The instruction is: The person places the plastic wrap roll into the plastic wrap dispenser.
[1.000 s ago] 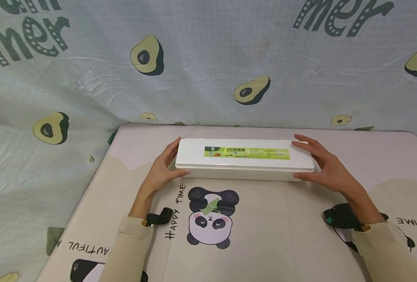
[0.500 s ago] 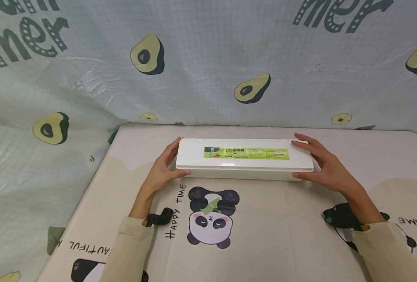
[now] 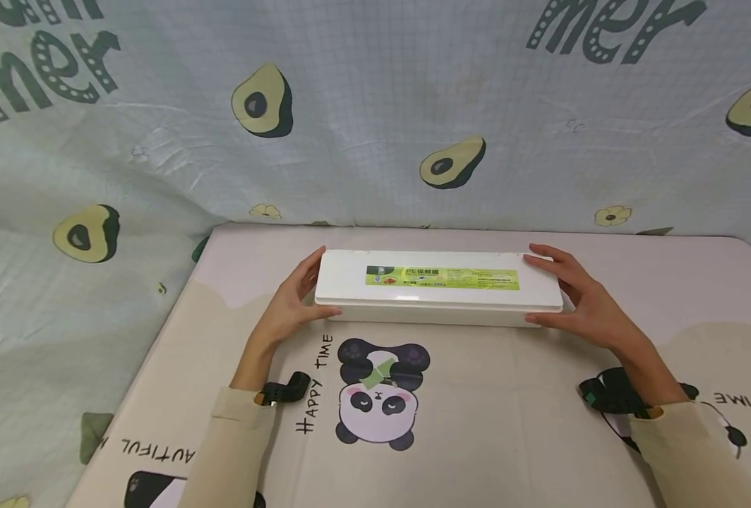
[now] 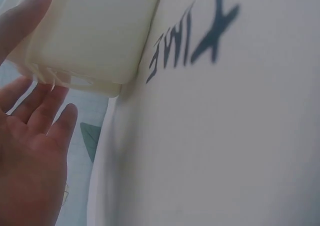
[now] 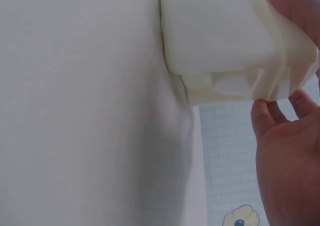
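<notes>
A long white cling film box (image 3: 439, 296) lies on the table in the head view, its lid down and a green label (image 3: 442, 277) on top. My left hand (image 3: 284, 307) grips its left end, thumb along the front and fingers behind. At the opposite end, my right hand (image 3: 581, 307) holds it the same way, with two fingers at the lid's right edge. Each wrist view shows one end of the box up close: the left end (image 4: 95, 31) and the right end (image 5: 215, 26), thumb on one side and fingertips on the other.
A cream tablecloth (image 3: 477, 409) printed with pandas and lettering covers the table. Behind it and along the left hangs a pale curtain (image 3: 350, 106) with avocado prints. Dark wrist devices (image 3: 613, 390) are strapped on, and a thin cable trails by the right one.
</notes>
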### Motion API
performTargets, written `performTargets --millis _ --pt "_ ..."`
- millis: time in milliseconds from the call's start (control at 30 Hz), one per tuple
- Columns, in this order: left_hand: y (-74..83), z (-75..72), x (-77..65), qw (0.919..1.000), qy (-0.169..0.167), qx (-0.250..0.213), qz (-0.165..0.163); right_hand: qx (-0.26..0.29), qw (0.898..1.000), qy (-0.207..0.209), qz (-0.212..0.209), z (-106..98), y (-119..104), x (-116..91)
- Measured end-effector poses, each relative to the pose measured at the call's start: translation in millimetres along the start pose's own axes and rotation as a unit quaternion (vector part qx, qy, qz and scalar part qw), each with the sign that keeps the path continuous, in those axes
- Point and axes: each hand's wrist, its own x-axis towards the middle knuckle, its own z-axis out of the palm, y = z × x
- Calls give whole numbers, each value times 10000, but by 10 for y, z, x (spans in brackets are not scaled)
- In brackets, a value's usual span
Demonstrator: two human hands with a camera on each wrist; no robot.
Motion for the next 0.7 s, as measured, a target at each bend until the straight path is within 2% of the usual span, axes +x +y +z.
performTargets --millis 200,500,700 --pt "-22 3 2 9999 16 -149 47 -68 10000 32 -30 11 36 3" --pt "-46 8 13 9997 -43 -180 128 -595 9981 178 19 -31 279 2" --pt "-57 17 -14 9998 -56 -206 56 -529 9985 144 51 -25 275 -2"
